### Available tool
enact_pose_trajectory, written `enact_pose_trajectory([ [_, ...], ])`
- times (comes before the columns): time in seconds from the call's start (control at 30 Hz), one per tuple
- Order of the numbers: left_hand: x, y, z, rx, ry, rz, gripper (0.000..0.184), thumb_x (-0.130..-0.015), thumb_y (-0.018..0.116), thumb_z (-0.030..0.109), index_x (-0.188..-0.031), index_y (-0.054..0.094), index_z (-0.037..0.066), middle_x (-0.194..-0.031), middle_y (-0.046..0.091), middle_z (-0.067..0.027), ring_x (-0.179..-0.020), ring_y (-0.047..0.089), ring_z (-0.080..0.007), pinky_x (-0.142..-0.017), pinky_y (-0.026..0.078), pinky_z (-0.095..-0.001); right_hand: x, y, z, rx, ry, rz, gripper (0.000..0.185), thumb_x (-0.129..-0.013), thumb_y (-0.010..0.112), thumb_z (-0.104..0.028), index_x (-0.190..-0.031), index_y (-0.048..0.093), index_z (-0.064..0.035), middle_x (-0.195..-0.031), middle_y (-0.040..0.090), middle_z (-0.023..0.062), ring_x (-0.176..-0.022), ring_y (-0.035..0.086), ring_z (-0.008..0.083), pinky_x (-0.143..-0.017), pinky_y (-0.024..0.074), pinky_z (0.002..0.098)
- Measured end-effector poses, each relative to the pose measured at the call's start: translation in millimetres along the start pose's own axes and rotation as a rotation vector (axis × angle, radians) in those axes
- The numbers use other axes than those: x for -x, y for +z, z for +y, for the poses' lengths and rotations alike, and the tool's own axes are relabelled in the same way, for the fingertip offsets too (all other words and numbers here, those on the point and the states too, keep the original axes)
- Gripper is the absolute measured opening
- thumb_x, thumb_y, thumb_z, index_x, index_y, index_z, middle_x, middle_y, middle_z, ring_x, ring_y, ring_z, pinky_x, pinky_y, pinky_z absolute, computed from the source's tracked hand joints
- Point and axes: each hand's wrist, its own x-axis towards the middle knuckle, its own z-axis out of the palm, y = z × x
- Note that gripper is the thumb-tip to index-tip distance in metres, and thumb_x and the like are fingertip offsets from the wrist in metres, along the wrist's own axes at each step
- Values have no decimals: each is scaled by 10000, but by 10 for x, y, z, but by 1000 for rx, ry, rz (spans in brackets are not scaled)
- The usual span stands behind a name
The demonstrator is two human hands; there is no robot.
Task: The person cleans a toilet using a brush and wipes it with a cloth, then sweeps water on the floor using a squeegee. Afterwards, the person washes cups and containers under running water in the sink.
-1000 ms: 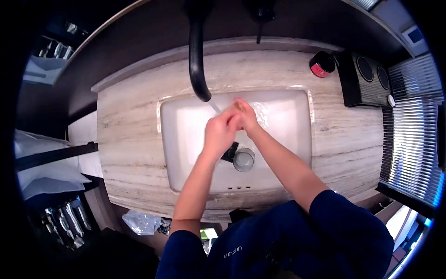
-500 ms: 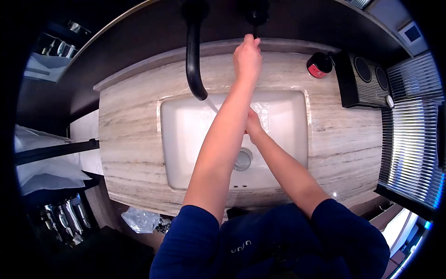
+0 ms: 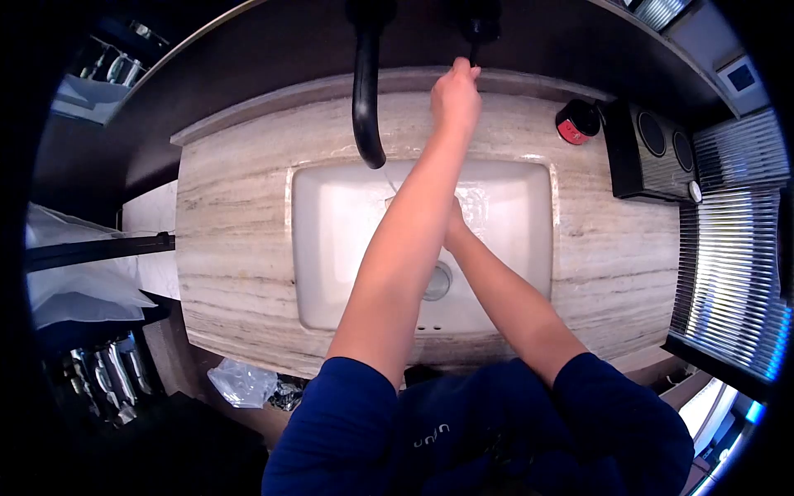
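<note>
My left hand reaches up over the sink, its fingers closed on the thin lever of the black tap handle on the wall. Left of it the black spout curves down, and a thin stream of water falls from its tip. Inside the basin is my right hand, beneath my left forearm, which crosses in front. Only its wrist side shows; its fingers are hidden. A small pale edge shows left of the forearm, too little to name.
A round black and red container stands at the back right of the stone counter, beside a black box with two round panels. The drain lies near the basin's front. A clear plastic bag is below the counter at left.
The water stream looks thinner than before. My right hand is now more hidden behind my left forearm. My left hand stays at the tap lever while the view has shifted slightly.
</note>
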Motion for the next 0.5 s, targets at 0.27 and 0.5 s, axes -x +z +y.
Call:
enact_pose_trajectory([
  [0.27, 54, -20, 31, -10, -15, -11, 126, -795, 475, 115, -722, 440, 17, -681, 555, -161, -662, 542, -351, -573, 405, -435, 47, 23, -181, 38, 32, 40, 315, -793, 454, -230, -1096, 475, -146, -833, 561, 38, -664, 546, 142, -499, 451, 311],
  [0.5, 47, -44, 32, 27, -31, -34, 115, -792, 470, 111, -728, 443, 19, -704, 559, -164, -674, 538, -353, -588, 402, -437, -57, -12, -12, -41, 63, 42, 344, -797, 455, -250, -1132, 456, -171, -826, 552, 19, -653, 534, 127, -498, 462, 313],
])
